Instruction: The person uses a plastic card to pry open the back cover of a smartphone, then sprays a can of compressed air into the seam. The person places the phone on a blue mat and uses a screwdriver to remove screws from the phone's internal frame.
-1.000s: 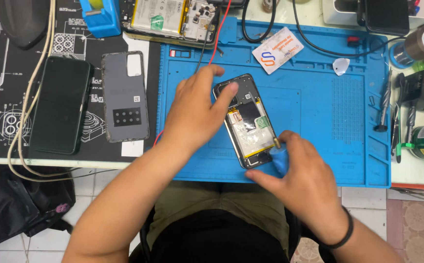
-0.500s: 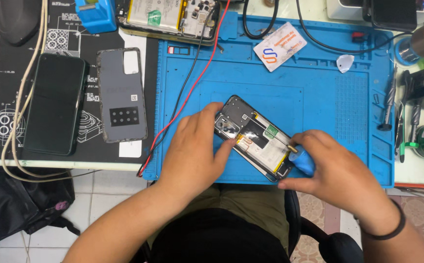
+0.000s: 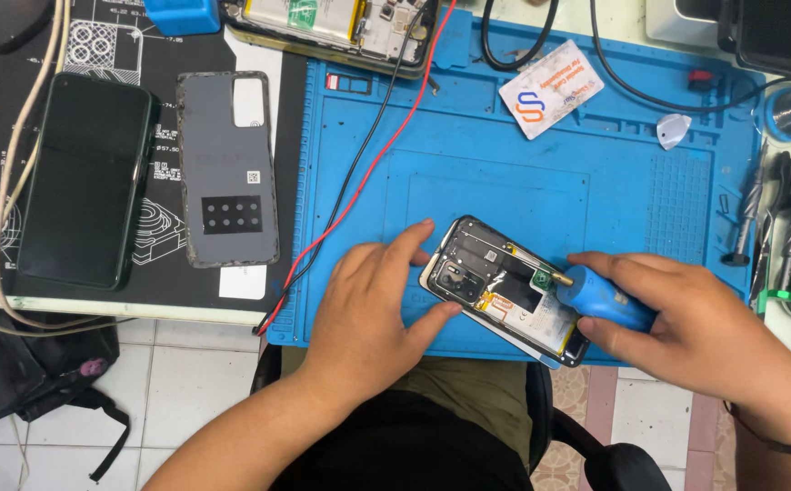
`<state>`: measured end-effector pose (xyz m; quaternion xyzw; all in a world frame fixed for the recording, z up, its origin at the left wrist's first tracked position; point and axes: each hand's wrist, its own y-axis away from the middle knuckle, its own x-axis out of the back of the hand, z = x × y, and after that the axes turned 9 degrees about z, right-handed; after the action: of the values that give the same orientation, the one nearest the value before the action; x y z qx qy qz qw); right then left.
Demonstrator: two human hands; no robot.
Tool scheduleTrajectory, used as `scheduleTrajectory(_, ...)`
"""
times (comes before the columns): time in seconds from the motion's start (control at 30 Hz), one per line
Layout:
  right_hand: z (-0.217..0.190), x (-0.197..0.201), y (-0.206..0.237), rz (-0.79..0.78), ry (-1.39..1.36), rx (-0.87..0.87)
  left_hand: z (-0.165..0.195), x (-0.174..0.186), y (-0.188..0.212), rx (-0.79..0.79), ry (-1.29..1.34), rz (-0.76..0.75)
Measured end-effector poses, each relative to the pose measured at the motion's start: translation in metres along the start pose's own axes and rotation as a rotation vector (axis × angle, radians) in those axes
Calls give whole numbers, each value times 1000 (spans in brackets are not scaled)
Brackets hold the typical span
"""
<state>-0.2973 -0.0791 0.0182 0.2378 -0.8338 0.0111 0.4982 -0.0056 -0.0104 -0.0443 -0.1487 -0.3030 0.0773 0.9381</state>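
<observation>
An opened phone [image 3: 495,282] with its back cover off lies tilted near the front edge of the blue work mat [image 3: 523,173]. My left hand [image 3: 373,314] rests on the mat, its fingers holding the phone's left end. My right hand [image 3: 695,332] grips a blue electric screwdriver [image 3: 600,298], whose brass tip touches the inside of the phone near its middle.
A grey phone back cover [image 3: 227,168] and a dark phone [image 3: 86,177] lie on the black mat at left. Another opened phone [image 3: 336,23] sits at the top. Red and black wires [image 3: 359,173] cross the mat. A white card [image 3: 550,88], a pick [image 3: 675,130] and tools [image 3: 759,214] lie right.
The phone has turned from nearly upright to lying slanted across the mat's front. My right hand has shifted right with the screwdriver, and my left hand now holds the phone's left end.
</observation>
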Motion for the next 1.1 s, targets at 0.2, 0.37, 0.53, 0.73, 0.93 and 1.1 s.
scheduleTrajectory(0.2,-4,-10,13,95,158,2,5,-5,1,-37,-73,92)
scheduleTrajectory(0.37,-7,-15,10,133,219,78,9,-12,2,7,-125,104)
scheduleTrajectory(0.53,-12,-18,7,136,260,81,5,-13,2,3,-131,107)
scheduleTrajectory(0.73,-12,-21,6,103,317,-26,3,-13,2,-20,-132,116)
scheduleTrajectory(0.93,-12,-22,9,98,325,16,2,-11,1,-27,-126,108)
scheduleTrajectory(1.1,-14,-24,10,136,333,30,1,-12,1,-29,-119,111)
